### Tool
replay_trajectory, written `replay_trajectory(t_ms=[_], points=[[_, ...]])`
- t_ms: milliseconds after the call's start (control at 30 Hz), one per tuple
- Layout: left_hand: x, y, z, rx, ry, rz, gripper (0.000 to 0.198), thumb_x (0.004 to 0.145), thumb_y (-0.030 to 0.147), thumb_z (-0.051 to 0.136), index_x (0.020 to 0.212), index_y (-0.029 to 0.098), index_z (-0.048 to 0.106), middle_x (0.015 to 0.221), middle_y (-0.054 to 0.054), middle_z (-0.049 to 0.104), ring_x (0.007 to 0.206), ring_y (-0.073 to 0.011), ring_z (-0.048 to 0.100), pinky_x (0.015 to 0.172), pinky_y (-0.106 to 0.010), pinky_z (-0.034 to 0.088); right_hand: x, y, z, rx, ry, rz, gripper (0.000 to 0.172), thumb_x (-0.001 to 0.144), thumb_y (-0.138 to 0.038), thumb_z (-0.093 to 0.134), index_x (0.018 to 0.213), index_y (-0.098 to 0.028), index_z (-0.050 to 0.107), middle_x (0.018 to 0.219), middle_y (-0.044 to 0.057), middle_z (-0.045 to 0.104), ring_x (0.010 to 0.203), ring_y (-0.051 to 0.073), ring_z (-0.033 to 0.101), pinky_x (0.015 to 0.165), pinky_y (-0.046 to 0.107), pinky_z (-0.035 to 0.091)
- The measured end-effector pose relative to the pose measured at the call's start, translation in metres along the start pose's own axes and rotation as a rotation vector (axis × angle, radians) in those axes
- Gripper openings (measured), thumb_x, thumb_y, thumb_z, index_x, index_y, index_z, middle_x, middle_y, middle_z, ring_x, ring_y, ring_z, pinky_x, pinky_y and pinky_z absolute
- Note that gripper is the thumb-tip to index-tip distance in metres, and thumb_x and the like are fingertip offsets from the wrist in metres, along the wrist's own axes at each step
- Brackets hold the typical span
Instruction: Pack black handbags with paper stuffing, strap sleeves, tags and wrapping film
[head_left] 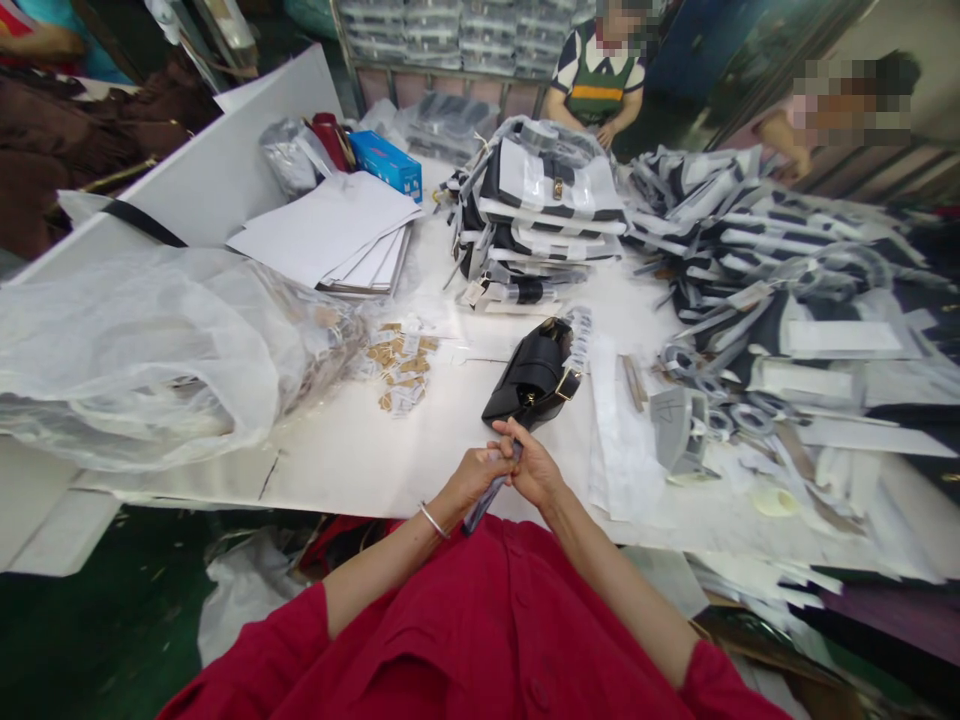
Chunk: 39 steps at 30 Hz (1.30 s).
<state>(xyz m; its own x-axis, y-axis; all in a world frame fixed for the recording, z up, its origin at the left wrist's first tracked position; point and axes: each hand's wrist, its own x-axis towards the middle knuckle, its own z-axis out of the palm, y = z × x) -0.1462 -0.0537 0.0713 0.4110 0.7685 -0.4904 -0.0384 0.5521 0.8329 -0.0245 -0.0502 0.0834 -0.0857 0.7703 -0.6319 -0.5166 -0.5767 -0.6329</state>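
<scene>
A small black handbag with a gold-coloured buckle lies on the white table in front of me. My left hand and my right hand meet at its near end. Both are closed around a dark strap, which looks wrapped in clear film and whose end hangs below my left hand toward my red shirt. Whether the strap joins the bag is hidden behind my fingers. Ribbed clear wrapping runs along the bag's right side.
Small brown and white tags lie left of the bag, beside a large clear plastic bag. White sheets and a blue box sit behind. Wrapped black-and-white bags are stacked ahead. A tape dispenser stands right. Co-workers are beyond.
</scene>
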Motion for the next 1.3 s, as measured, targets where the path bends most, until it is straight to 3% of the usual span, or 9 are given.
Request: replay_trajectory(t_ms=[67,200,367,467,633,867,1000,1167,1300], points=[[0.001,-0.002,-0.003,0.189,0.042,0.053,0.026,0.072,0.038,0.063,0.06,0.015,0.062,0.054,0.003,0.053,0.053,-0.0109,0.043,0.056,-0.025,0.03,0.001,0.001,0.0,-0.008,0.081,-0.02,0.053,0.065,-0.064,0.073,0.096,-0.023,0.063,0.069,0.002,0.066,0.076,0.023,0.063,0.045,0.025,0.034],[-0.001,0.0,-0.011,0.66,0.159,0.232,0.026,0.083,0.033,0.055,0.065,0.018,0.065,0.059,0.001,0.055,0.061,-0.0141,0.047,0.061,-0.026,0.03,-0.012,0.004,-0.009,-0.114,0.154,-0.021,0.049,0.068,-0.068,0.07,0.089,-0.024,0.064,0.088,0.003,0.071,0.08,0.019,0.063,0.07,0.031,0.046],[-0.004,0.0,-0.018,0.897,0.185,0.4,0.017,0.085,0.023,0.053,0.076,0.021,0.067,0.078,-0.006,0.064,0.079,-0.0196,0.053,0.074,-0.028,0.035,-0.02,0.01,-0.011,-0.196,0.219,-0.106,0.04,0.059,-0.052,0.084,0.072,-0.021,0.062,0.072,-0.001,0.066,0.07,0.015,0.06,0.076,0.032,0.046],[-0.003,0.001,-0.021,0.869,0.181,0.394,0.015,0.083,0.021,0.054,0.075,0.022,0.067,0.078,-0.006,0.064,0.079,-0.0199,0.052,0.076,-0.028,0.035,-0.016,0.015,-0.011,-0.196,0.209,-0.155,0.037,0.056,-0.045,0.086,0.071,-0.019,0.065,0.07,0.0,0.066,0.068,0.015,0.059,0.076,0.034,0.048],[0.003,0.004,-0.024,0.718,0.132,0.29,0.023,0.082,0.031,0.054,0.065,0.02,0.065,0.064,0.0,0.058,0.064,-0.0148,0.047,0.063,-0.026,0.031,-0.011,0.021,-0.02,-0.17,0.194,-0.187,0.039,0.053,-0.043,0.087,0.077,-0.018,0.071,0.072,0.002,0.068,0.068,0.017,0.061,0.077,0.037,0.051],[0.006,0.008,-0.029,0.167,-0.077,0.013,0.029,0.071,0.042,0.063,0.069,0.013,0.068,0.057,0.001,0.057,0.051,-0.0094,0.039,0.052,-0.024,0.025,-0.01,0.018,-0.02,-0.27,0.091,-0.25,0.036,0.06,-0.049,0.083,0.072,-0.019,0.066,0.067,0.001,0.064,0.065,0.015,0.057,0.073,0.034,0.05],[0.006,0.015,-0.029,-0.041,-0.122,-0.089,0.032,0.061,0.043,0.071,0.068,0.013,0.067,0.06,-0.001,0.059,0.053,-0.0095,0.043,0.053,-0.024,0.028,-0.008,0.016,-0.018,-0.216,0.043,-0.229,0.036,0.059,-0.048,0.084,0.072,-0.02,0.066,0.068,0.0,0.064,0.067,0.015,0.058,0.077,0.035,0.049],[0.006,0.012,-0.029,0.126,-0.066,0.012,0.03,0.069,0.044,0.063,0.061,0.015,0.061,0.052,0.004,0.048,0.05,-0.0083,0.035,0.052,-0.024,0.024,-0.01,0.016,-0.023,-0.13,0.146,-0.12,0.043,0.059,-0.051,0.083,0.085,-0.021,0.068,0.08,0.003,0.069,0.073,0.018,0.062,0.077,0.036,0.049],[0.008,0.006,-0.027,0.349,-0.023,0.108,0.033,0.072,0.046,0.058,0.057,0.016,0.058,0.048,0.005,0.043,0.052,-0.01,0.035,0.052,-0.024,0.024,-0.011,0.018,-0.019,-0.144,0.113,-0.102,0.042,0.068,-0.06,0.075,0.082,-0.021,0.066,0.084,0.004,0.07,0.076,0.019,0.063,0.076,0.035,0.048]])
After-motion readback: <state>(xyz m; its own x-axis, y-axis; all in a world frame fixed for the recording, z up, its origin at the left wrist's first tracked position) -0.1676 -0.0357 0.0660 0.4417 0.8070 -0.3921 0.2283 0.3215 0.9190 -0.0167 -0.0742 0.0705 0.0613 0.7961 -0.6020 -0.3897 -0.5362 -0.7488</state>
